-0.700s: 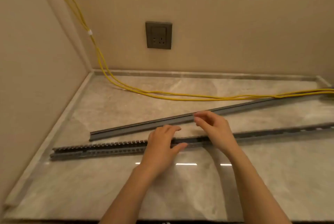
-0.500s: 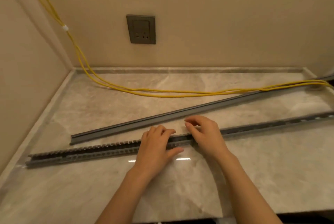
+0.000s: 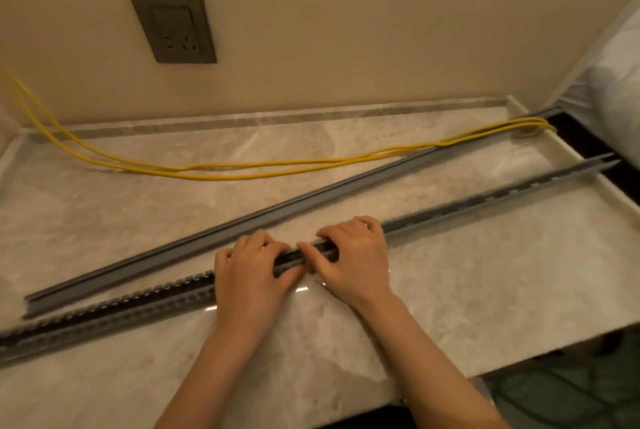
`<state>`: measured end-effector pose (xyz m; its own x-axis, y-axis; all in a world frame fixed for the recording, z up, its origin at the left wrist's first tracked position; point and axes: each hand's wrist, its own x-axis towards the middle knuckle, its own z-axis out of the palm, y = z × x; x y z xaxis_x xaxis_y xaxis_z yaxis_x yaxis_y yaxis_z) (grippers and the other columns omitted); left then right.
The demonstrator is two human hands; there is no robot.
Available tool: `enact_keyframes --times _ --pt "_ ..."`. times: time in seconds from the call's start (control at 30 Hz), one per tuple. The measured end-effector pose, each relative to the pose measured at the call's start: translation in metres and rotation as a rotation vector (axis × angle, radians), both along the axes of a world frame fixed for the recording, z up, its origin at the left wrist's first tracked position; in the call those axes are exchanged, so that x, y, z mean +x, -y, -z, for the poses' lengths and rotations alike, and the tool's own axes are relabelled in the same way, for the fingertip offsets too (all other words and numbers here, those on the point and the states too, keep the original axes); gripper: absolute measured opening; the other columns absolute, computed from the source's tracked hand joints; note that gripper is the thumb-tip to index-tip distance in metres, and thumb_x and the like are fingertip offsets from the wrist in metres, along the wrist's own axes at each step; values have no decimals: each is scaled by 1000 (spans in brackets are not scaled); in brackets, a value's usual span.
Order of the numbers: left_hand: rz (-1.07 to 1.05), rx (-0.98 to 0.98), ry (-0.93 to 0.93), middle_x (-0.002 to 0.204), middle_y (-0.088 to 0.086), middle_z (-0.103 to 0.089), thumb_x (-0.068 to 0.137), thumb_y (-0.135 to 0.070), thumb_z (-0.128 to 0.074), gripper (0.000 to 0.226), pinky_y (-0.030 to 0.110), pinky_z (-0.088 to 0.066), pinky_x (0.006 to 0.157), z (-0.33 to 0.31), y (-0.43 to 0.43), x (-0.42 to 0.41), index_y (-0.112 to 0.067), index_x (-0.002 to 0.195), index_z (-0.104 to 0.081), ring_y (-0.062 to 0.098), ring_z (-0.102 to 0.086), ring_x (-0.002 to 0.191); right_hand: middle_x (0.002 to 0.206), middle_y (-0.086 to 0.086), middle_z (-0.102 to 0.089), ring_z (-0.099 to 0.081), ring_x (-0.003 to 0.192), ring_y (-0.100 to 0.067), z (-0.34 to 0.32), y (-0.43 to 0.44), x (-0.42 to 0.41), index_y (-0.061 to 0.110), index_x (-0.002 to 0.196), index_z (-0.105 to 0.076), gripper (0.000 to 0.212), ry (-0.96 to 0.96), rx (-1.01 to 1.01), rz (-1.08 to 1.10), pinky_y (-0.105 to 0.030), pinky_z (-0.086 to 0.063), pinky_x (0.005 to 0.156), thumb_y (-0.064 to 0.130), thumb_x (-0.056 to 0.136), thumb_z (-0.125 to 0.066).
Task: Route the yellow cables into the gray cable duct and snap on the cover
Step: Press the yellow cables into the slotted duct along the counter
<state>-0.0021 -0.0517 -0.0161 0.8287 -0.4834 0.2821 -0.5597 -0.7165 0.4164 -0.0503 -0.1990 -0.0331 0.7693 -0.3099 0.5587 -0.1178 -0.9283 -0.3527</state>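
A long gray slotted cable duct [image 3: 485, 201] lies diagonally across the marble counter [image 3: 467, 290], from the near left to the far right. My left hand [image 3: 251, 272] and my right hand [image 3: 356, 255] rest side by side on its middle, fingers curled over its far wall and thumbs at its near wall. Behind it lies the flat gray cover [image 3: 214, 236], also diagonal and apart from the duct. Two yellow cables [image 3: 242, 170] trail loosely over the counter behind the cover, from the left wall to the far right corner, outside the duct.
A dark wall socket [image 3: 173, 28] sits on the back wall above the counter. A raised marble lip [image 3: 311, 115] runs along the back. The counter's right and near edges drop to a dark floor; pale fabric [image 3: 613, 82] shows at the far right.
My right hand has come off the cover and down onto the duct beside my left hand. Both hands now clasp the duct. The view has swung to the right.
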Motion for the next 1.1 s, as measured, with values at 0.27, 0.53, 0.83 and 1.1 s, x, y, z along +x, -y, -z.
enact_keyframes --times 0.27,0.53,0.83,1.1 --pt "35 -52 -3 75 -13 -49 69 -48 -73 30 30 -31 71 -23 14 4 -26 90 -73 9 -48 73 43 1 -56 -48 41 -16 -16 17 19 14 48 -60 43 249 -80 183 -30 -33 56 23 89 -51" --pt "82 -106 61 77 -13 -46 70 -51 -72 31 29 -23 74 -48 31 50 -27 90 -73 9 -48 79 40 1 -52 -46 39 -16 -36 31 59 13 44 -57 41 355 -64 226 -27 -33 54 18 84 -54" --pt "20 -82 -53 77 -9 -48 68 -49 -76 40 33 -35 74 -41 37 114 -20 94 -74 17 -55 81 41 -2 -56 -50 41 -19 -29 32 122 14 47 -62 41 157 21 208 -26 -40 57 26 84 -52" --pt "43 -88 -195 80 -3 -58 65 -44 -80 40 41 -47 77 -14 29 135 -18 95 -75 17 -57 80 58 -5 -61 -54 58 -23 -7 34 126 10 65 -65 28 -26 116 64 -31 -43 59 24 88 -55"
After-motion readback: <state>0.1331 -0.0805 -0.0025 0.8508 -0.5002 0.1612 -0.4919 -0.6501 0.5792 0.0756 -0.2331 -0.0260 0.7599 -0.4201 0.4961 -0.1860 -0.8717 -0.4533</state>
